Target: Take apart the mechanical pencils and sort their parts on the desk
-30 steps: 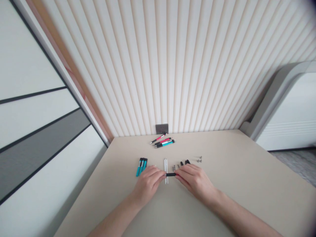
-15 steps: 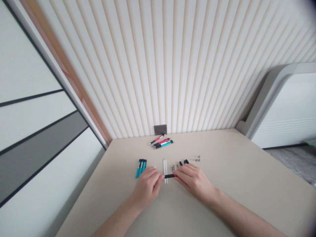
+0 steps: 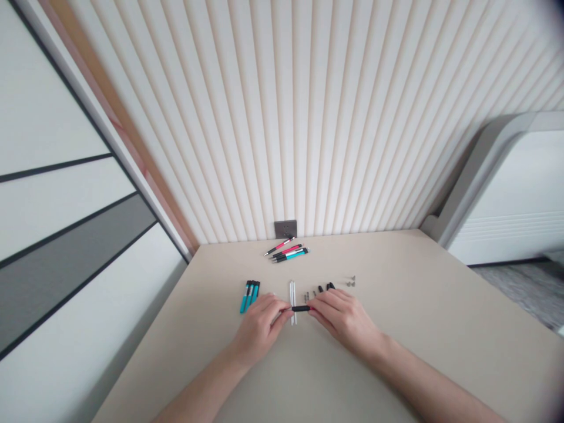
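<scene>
A pen [image 3: 301, 308] with a black grip and a bit of red barrel is held level between my two hands. My left hand [image 3: 261, 324] pinches its left end, where a small pale tip shows at the fingers. My right hand [image 3: 342, 312] is closed around the red end, most of which the fingers hide. Just behind the pen lie thin white refills [image 3: 292, 288], side by side. Small springs [image 3: 307, 296] and several black grip pieces [image 3: 330, 286] lie near my right fingers, partly covered. Teal pen barrels [image 3: 249, 294] with black ends rest beyond my left hand.
Several whole pens [image 3: 288, 255], red and teal, lie at the back of the beige table [image 3: 379, 258]. Small metal tips [image 3: 351, 282] sit to the right. Behind stands a ribbed wall [image 3: 282, 117] with a dark socket [image 3: 285, 228]; a white cabinet [image 3: 66, 235] is at left.
The left end of the pen shows slightly more at my left fingers, with a pale tip now visible. The whole view has shifted a little; both hands keep their hold.
</scene>
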Tool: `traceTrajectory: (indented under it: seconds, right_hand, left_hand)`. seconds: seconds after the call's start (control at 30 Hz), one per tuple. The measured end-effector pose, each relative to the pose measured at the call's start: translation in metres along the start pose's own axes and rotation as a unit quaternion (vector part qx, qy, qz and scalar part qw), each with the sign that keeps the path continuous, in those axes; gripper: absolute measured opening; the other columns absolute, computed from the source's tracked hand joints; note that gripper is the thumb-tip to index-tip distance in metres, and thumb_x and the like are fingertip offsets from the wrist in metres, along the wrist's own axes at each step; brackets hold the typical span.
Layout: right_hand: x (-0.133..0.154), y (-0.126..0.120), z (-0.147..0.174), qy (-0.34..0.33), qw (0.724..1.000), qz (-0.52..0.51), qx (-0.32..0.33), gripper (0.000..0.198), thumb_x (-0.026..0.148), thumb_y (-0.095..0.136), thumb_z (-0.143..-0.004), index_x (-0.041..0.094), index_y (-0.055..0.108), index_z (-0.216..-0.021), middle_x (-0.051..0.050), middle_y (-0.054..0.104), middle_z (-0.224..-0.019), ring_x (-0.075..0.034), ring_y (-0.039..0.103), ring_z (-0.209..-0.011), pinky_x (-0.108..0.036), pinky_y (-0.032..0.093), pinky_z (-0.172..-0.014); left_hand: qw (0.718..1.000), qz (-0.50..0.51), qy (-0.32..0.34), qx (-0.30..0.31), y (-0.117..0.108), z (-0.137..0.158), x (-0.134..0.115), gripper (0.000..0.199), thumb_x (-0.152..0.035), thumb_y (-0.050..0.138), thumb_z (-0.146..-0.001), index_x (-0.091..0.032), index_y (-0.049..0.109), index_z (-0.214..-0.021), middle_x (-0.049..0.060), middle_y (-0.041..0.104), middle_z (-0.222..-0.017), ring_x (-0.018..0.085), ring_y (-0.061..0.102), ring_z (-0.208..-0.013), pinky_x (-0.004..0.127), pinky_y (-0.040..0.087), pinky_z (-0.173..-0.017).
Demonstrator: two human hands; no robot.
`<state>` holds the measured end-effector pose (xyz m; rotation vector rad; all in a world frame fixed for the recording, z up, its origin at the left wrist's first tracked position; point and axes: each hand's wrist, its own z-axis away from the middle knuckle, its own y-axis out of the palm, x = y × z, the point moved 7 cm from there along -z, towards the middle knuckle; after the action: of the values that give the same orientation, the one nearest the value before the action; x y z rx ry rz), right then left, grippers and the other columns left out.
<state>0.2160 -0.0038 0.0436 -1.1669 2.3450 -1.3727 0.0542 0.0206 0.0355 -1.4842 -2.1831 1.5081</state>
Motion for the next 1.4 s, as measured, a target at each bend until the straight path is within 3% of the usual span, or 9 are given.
traceTrajectory:
  seconds: [0.17,0.5,0.87,1.13,1.4]
  right_hand:
    - [-0.0005,0.0002,-0.0001,-0.002,1.0,0.001,-0.006,0.019,0.025,0.048,-0.098,0.018,0.064,-0.105,-0.007,0.067,-0.086,-0.017,0.062,-0.078,-0.03,0.049,-0.073]
    - [-0.0014,0.0001,0.0012,0.002,1.0,0.004,-0.012,0.016,0.025,0.051,-0.097,0.018,0.064,-0.105,-0.006,0.066,-0.087,-0.017,0.061,-0.079,-0.03,0.048,-0.075]
    - [-0.0005,-0.0002,0.0006,0.003,1.0,0.002,-0.012,0.017,0.025,0.05,-0.097,0.018,0.064,-0.104,-0.006,0.067,-0.087,-0.017,0.061,-0.079,-0.03,0.048,-0.075]
    - [0.001,0.0008,0.0008,-0.002,1.0,0.0,-0.016,0.017,0.025,0.05,-0.097,0.018,0.065,-0.104,-0.006,0.066,-0.086,-0.016,0.061,-0.079,-0.03,0.048,-0.075]
    - [-0.0002,0.0029,0.0016,0.003,1.0,-0.006,-0.009,0.017,0.025,0.051,-0.097,0.018,0.064,-0.104,-0.006,0.066,-0.086,-0.017,0.061,-0.079,-0.03,0.048,-0.075]
  left_hand:
    - [1.0,0.007,-0.007,-0.024,-0.0037,0.0007,0.0004,0.012,-0.023,0.058,-0.092,-0.02,0.056,-0.103,0.004,0.064,-0.088,0.017,0.061,-0.08,0.029,0.05,-0.076]
    - [0.999,-0.003,0.025,-0.032,-0.0033,0.0003,-0.0012,0.006,-0.016,0.054,-0.093,-0.02,0.055,-0.098,0.004,0.063,-0.09,0.017,0.062,-0.089,0.029,0.05,-0.081]
    - [1.0,-0.017,0.01,-0.013,-0.0018,0.0001,-0.0018,0.013,-0.019,0.056,-0.091,-0.019,0.056,-0.104,0.005,0.064,-0.095,0.019,0.062,-0.093,0.032,0.05,-0.084]
    - [0.999,-0.035,0.021,0.007,0.0017,0.0003,-0.0006,0.003,-0.019,0.054,-0.092,-0.019,0.056,-0.094,0.005,0.062,-0.089,0.019,0.06,-0.087,0.032,0.049,-0.079]
    - [0.999,-0.035,0.02,0.023,0.0032,-0.0003,-0.0017,0.006,-0.022,0.052,-0.094,-0.019,0.057,-0.093,0.004,0.063,-0.088,0.019,0.059,-0.085,0.032,0.049,-0.078]
